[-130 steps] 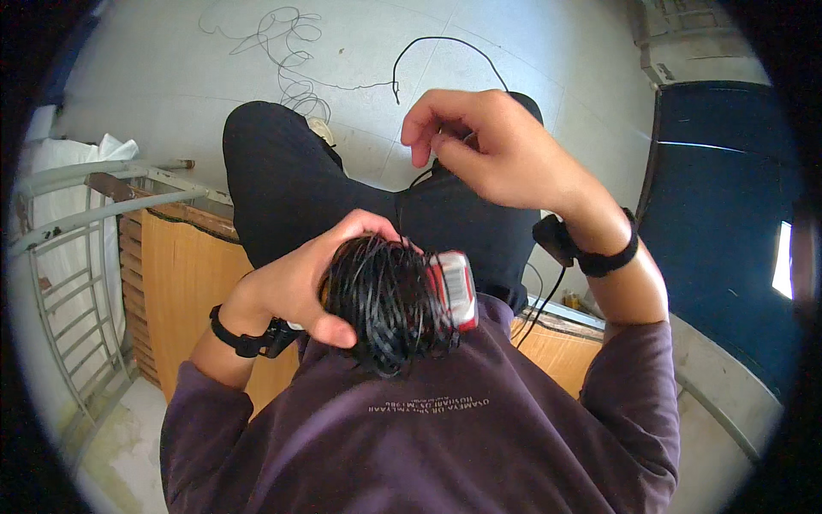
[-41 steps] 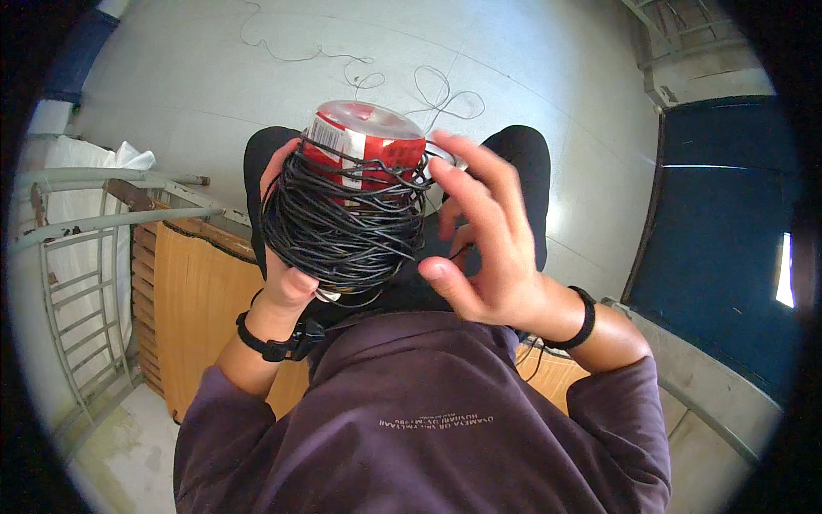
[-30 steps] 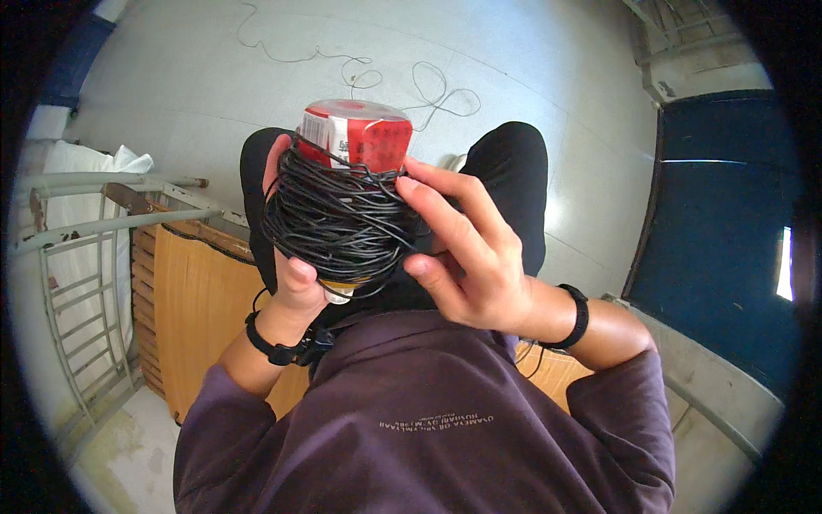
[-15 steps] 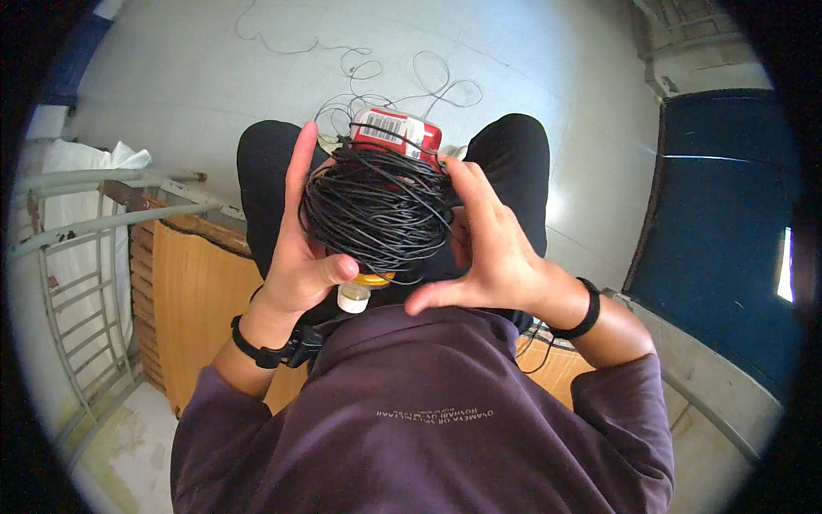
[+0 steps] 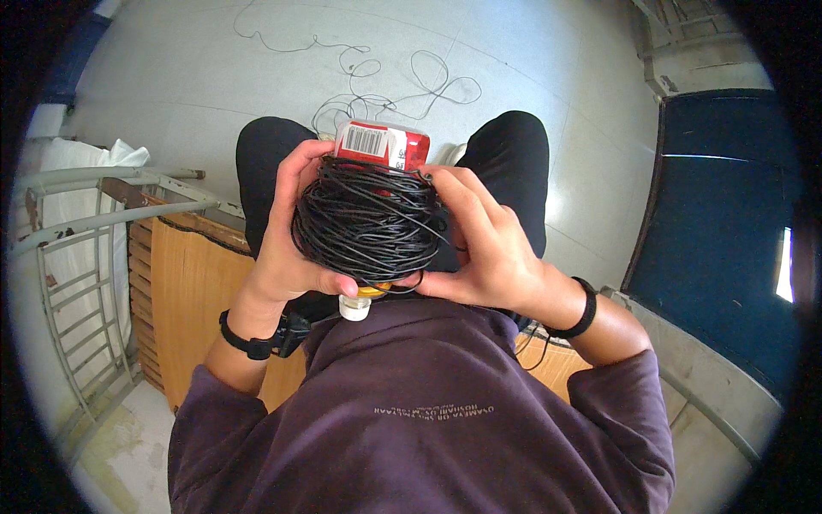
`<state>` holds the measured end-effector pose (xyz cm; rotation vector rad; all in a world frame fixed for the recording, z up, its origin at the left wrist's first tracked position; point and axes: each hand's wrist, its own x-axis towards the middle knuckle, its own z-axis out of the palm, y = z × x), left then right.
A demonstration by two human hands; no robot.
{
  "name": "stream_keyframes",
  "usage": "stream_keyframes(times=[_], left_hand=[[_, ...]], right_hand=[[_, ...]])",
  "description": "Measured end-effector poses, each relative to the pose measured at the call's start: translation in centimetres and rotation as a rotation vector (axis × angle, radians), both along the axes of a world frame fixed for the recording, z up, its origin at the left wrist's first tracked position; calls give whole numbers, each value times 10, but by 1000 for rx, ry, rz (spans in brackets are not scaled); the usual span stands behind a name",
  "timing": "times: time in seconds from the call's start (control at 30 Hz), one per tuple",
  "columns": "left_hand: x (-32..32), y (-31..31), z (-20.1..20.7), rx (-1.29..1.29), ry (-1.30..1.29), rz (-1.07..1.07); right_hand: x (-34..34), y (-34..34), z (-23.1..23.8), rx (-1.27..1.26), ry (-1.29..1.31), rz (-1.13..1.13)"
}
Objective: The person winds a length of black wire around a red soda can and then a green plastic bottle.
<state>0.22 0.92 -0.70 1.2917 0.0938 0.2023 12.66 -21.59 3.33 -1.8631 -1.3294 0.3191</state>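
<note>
A thick bundle of thin black wire point(image 5: 368, 218) is wound round the middle of a plastic bottle point(image 5: 413, 147) with a red and white label. The bottle's white cap point(image 5: 354, 308) points toward my body, with a yellow part just above it. My left hand point(image 5: 291, 244) is wrapped round the left side of the winding, thumb near the cap end. On the other side my right hand point(image 5: 488, 244) grips the winding, fingertips at its far edge and thumb at its near edge. The hidden parts of the fingers lie behind the bundle.
Loose wire point(image 5: 441, 86) trails in loops over the pale floor point(image 5: 548, 51) beyond my knees. I sit on a wooden board point(image 5: 201, 300). A grey metal frame point(image 5: 86, 291) with white cloth stands at left. A dark blue panel point(image 5: 719, 214) is at right.
Both hands have closed in on the wound bottle; my right thumb now touches its near edge. The bottle has shifted slightly left and toward me.
</note>
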Motion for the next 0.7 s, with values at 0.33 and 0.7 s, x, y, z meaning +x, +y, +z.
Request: stream_keyframes(times=[0.33,0.7], left_hand=[[-14,-12,-7,-178,-34,112],[-36,-5,28,-597,-179,-49]], right_hand=[[-5,3,5,81,-197,50],[-9,5,-22,276,-68,530]])
